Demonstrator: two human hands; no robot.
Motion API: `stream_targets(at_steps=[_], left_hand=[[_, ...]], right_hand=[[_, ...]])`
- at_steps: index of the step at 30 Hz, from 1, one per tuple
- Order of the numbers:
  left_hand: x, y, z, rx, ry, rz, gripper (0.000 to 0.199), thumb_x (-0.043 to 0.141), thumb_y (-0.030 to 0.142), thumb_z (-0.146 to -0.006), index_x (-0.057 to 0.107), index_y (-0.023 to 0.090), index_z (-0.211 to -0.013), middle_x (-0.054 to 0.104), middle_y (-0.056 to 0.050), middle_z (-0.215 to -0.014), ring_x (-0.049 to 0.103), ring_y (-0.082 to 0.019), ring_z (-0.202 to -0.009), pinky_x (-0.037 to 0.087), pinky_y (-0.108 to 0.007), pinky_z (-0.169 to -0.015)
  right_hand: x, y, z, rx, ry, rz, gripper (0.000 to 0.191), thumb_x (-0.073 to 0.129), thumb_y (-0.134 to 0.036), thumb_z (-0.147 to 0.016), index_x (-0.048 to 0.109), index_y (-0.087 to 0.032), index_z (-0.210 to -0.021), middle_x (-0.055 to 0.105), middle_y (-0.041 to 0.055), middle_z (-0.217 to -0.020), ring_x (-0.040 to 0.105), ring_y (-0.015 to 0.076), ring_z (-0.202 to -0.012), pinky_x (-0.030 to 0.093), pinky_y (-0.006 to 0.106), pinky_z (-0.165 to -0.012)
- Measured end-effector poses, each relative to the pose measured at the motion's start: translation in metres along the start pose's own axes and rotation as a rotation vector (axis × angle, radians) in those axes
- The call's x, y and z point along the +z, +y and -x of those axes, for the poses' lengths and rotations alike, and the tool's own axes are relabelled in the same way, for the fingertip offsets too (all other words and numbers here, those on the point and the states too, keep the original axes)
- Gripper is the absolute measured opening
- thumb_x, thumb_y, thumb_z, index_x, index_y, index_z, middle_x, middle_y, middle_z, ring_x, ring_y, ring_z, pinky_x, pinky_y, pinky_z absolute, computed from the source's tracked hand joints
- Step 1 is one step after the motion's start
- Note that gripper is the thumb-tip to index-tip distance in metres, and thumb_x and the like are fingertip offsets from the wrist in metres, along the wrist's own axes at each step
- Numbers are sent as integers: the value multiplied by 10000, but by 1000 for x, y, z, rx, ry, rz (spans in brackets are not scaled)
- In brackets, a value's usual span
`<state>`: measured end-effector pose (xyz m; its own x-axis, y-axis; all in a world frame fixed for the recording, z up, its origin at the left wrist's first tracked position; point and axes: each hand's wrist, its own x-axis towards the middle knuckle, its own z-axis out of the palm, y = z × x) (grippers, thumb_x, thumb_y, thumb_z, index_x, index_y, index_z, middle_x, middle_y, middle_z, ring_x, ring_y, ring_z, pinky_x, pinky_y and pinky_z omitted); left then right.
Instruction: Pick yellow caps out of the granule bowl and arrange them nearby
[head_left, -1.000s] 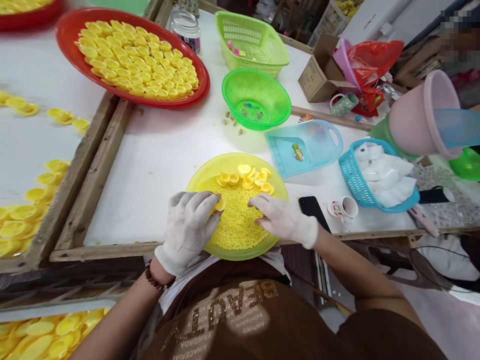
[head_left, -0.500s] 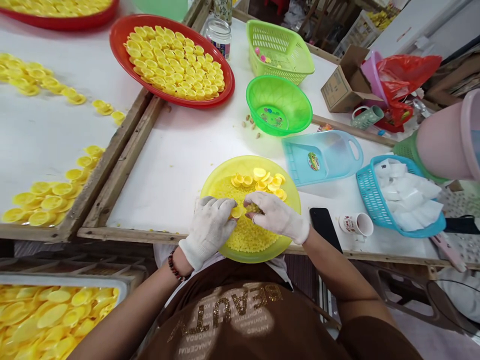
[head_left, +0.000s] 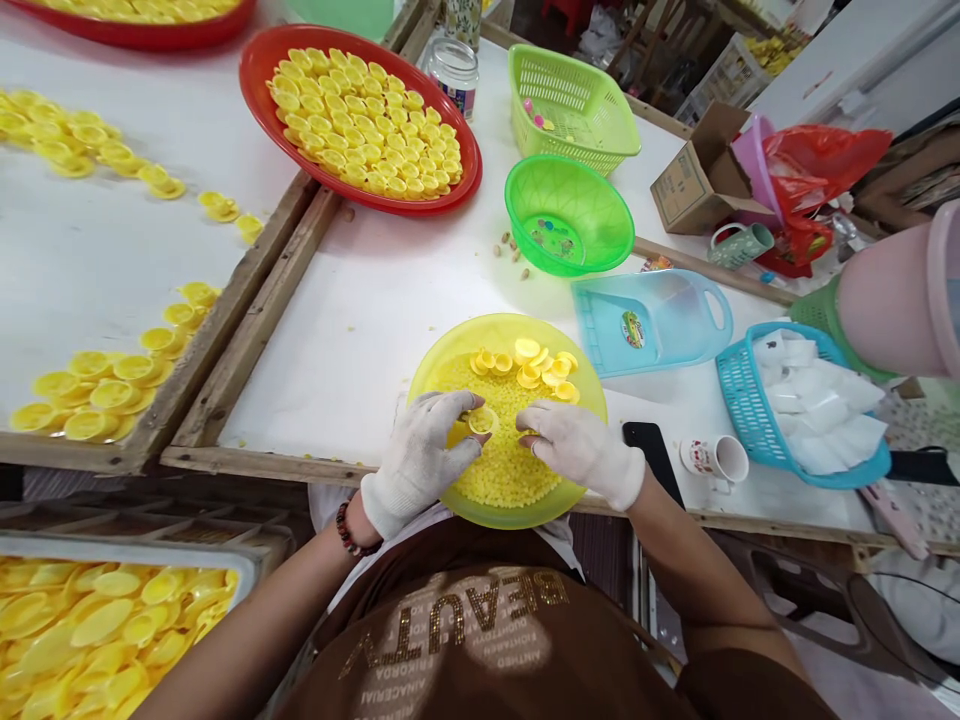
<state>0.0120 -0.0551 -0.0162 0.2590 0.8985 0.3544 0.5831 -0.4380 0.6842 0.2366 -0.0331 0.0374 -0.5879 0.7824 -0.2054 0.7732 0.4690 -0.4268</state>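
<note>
Both my hands wear white gloves and are over a yellow basin [head_left: 427,365] of small yellow beads [head_left: 510,480]. My left hand [head_left: 422,448] grips a small round yellow plastic cup [head_left: 483,421] between thumb and fingers, its hollow side up. To the right, my right hand [head_left: 581,445] is low over the beads, apart from that cup. Its fingers are curled together, and whatever is between them is hidden. More yellow plastic cups [head_left: 551,368] rest on the beads at the basin's far side.
A red tray [head_left: 259,95] of filled-looking yellow cups stands at the back left. Beyond the yellow basin are a green bowl [head_left: 626,235] and a blue scoop-shaped tray [head_left: 675,320]. At right are a phone [head_left: 652,455], a mug [head_left: 727,458] and a blue basket [head_left: 742,400]. Wooden strips [head_left: 247,340] edge the table.
My right hand has drawn away from the cup, to the right and slightly down toward the beads. My left hand still holds the cup. The whole view has shifted slightly.
</note>
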Motion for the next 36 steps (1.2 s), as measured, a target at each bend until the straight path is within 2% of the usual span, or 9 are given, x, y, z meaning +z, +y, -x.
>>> stream_targets(at_steps=[3, 5, 11, 16, 21, 25, 29, 33, 36], left_hand=[[3, 2, -2, 69, 13, -106, 217, 625, 179, -857, 583, 158, -1068, 708, -84, -1020, 661, -250, -942, 544, -422, -867], [5, 4, -3, 135, 24, -140, 121, 586, 169, -878, 581, 163, -999, 706, -84, -970, 659, -250, -909, 543, -424, -850], [6, 3, 0, 157, 22, -87, 99, 578, 168, -878, 570, 176, -977, 703, -83, -991, 659, -246, -936, 545, -413, -879], [6, 0, 2, 83, 39, -11, 195, 629, 188, -882, 567, 174, -1066, 695, -68, -1027, 656, -227, -972, 552, -382, -877], [8, 0, 1, 67, 28, -17, 177, 626, 219, -901, 575, 167, -1062, 699, -78, -1019, 664, -231, -945, 558, -390, -853], [7, -1, 4, 65, -1, -13, 279, 623, 167, -876, 587, 162, -1153, 703, -92, -1064, 662, -244, -1001, 554, -402, -893], [4, 2, 11, 96, 7, -26, 338, 597, 173, -884, 590, 159, -1222, 711, -89, -1043, 662, -228, -984, 551, -402, -916], [-17, -8, 12, 115, 6, -13, 248, 579, 187, -868, 620, 165, -1112, 708, -82, -994, 666, -199, -940, 557, -369, -895], [-65, -37, 9, -6, 168, -85, 211, 567, 234, -896, 611, 169, -1093, 701, -84, -1005, 660, -189, -944, 552, -353, -894]], right_hand=[[3, -12, -7, 79, 98, -70, 165, 588, -273, -943, 586, -173, -1075, 649, 57, -972, 586, 178, -853, 445, 317, -778], [6, -19, -17, 92, 122, -198, 220, 628, -314, -917, 572, -182, -1085, 626, 8, -859, 560, 151, -750, 431, 297, -715], [7, -6, -25, 102, -57, -595, 83, 503, -242, -930, 548, -199, -986, 581, -36, -777, 569, 111, -646, 447, 256, -627], [1, 2, -11, 42, 140, -282, 117, 506, -166, -900, 588, -180, -982, 651, 58, -989, 599, 183, -951, 456, 351, -891], [7, -16, -19, 69, 116, -407, 112, 556, -304, -946, 580, -196, -965, 617, -10, -835, 551, 134, -747, 443, 280, -718], [0, -15, -23, 47, 27, -500, 135, 450, -162, -920, 580, -195, -939, 619, -16, -808, 588, 121, -723, 469, 269, -712], [-5, 4, -19, 1, -198, -161, 173, 487, -137, -870, 635, -209, -923, 710, 26, -876, 658, 182, -811, 499, 323, -768], [15, 19, -41, 116, -8, 263, 281, 483, -249, -961, 617, -217, -1206, 742, 119, -1014, 698, 256, -929, 515, 367, -815], [33, 19, -68, 212, 69, 459, 261, 420, -249, -997, 631, -208, -1144, 733, 133, -875, 703, 272, -788, 483, 363, -652]])
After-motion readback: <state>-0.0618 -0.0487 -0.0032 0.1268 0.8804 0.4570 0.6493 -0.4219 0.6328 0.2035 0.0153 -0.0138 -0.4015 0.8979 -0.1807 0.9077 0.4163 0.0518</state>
